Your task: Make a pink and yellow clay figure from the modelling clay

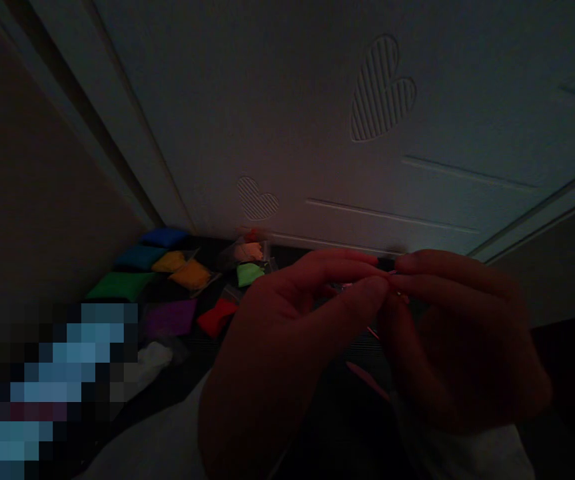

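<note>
My left hand (pixel 287 333) and my right hand (pixel 467 333) meet at the fingertips, raised over the dark tabletop. The thumb and fingers of each are pressed together in a pinch. Whatever lies between the tips is too small and dim to make out. Under my hands lies a slim pink tool (pixel 364 379), partly covered by the right hand. A red packet (pixel 216 317) and a light green packet (pixel 250 274) sit just left of my left hand. Some small items behind the fingers are mostly hidden.
More coloured packets lie at the left: purple (pixel 172 317), green (pixel 120 285), orange (pixel 190 274), blue (pixel 164 237) and peach (pixel 248 251). A white bundle (pixel 150 363) is nearer. A pale panel with embossed hearts (pixel 382 90) rises behind the table. The lower left is pixelated.
</note>
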{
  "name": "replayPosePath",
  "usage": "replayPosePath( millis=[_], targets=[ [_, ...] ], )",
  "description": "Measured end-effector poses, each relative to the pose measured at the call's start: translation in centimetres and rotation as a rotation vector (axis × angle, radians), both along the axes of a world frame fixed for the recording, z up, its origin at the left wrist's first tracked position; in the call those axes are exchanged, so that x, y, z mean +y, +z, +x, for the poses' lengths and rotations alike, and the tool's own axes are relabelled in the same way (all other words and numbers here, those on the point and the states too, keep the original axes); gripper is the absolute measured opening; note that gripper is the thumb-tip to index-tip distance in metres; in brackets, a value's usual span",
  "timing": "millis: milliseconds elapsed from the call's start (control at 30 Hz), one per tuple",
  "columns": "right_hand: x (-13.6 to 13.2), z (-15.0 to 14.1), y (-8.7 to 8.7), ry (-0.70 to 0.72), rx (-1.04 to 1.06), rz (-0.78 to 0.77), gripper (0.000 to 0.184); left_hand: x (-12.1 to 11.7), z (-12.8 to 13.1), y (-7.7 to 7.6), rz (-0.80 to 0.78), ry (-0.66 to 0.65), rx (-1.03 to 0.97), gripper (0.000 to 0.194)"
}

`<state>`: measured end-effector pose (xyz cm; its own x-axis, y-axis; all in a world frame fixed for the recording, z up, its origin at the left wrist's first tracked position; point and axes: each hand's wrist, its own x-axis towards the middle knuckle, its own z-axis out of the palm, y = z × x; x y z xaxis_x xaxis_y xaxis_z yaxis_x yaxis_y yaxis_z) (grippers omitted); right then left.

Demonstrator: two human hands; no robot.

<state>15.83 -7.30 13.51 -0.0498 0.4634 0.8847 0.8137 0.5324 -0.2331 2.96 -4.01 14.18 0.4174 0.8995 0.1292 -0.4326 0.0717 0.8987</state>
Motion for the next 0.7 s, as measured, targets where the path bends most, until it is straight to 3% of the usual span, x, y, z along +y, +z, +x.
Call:
replayPosePath(
  millis=[133,267,500,700],
  targets=[
    [0.36,0.17,-0.11,0.023,0.045,0.025,0.03,0.08,-0.07,0.17,-0.028,-0.016,0.007,0.011],
    [0.79,0.34,0.05,0.079,-0.015,0.172,0.026,0.01,0.04,0.25,-0.021,0.007,-0.001,0.01],
    [0.34,0.13,0.57,0.028,-0.02,0.082,0.027,-0.01,-0.15,0.22,-0.069,-0.064,-0.013,0.012],
    [0.49,0.32,0.35,0.104,-0.005,0.086,0.032,0.42,-0.18,0.08,-0.154,-0.2,-0.084,0.013]
  ],
)
